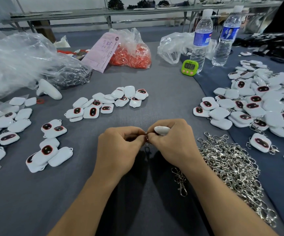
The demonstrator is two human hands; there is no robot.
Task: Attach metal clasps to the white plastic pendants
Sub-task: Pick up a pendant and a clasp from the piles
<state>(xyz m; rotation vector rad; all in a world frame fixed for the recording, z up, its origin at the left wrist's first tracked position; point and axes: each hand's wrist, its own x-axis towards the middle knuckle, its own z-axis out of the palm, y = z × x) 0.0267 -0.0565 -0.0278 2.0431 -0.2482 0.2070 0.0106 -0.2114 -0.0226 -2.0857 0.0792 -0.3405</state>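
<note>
**Ring meets loop, dead centre**

Forearms come in from the bottom edge and meet over the grey table, and everything is laid out around those fingertips. Far off to their left slumps the big clear bag; its dark lower bulge looks full of small metal parts, though they are too blurred to name. To the right of the fingers sprawls the pendant heap, several pieces showing clasps, so I'd call that the done side. Just beside the right wrist lies the clasp pile, a silver tangle parked where that hand can dip in without reaching. Beyond the fingers sits a knotted bag of orange pieces, and further right another clear bag whose contents I cannot make out.

Now the action! The right hand curls its fingers round one white pendant, nose pointing left so its loop faces the other hand. The left hand, fingers curled, pinches thumb to forefinger on the clasp, whose hook dangles below the fingertips. Held knuckle to knuckle like this, the tiny ring can be steadied, I reckon. Threading looks under way, not finished.
</note>
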